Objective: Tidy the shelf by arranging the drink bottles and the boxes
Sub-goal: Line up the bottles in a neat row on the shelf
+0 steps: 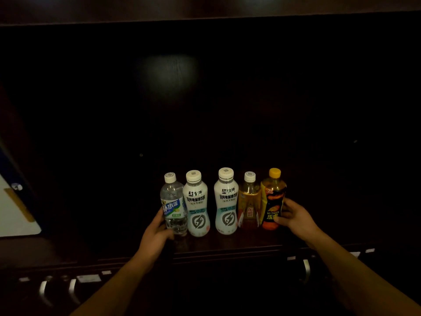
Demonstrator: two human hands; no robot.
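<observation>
Several drink bottles stand upright in a row on a dark wooden shelf [227, 244]. At the left end is a clear water bottle [173, 201] with a blue label, and my left hand [157, 233] grips its lower part. Two white electrolyte bottles [197, 204] [226, 201] follow, with a small gap between them. An amber tea bottle [248, 201] with a white cap stands beside them. At the right end is an orange yellow-capped bottle [272, 199], held by my right hand [293, 216] around its lower side. No boxes are visible.
The shelf recess behind the bottles is very dark, with a faint light patch on the back panel [168, 74]. Metal drawer handles [43, 290] [306, 270] sit below the shelf edge. A white and blue object [16, 213] is at the far left.
</observation>
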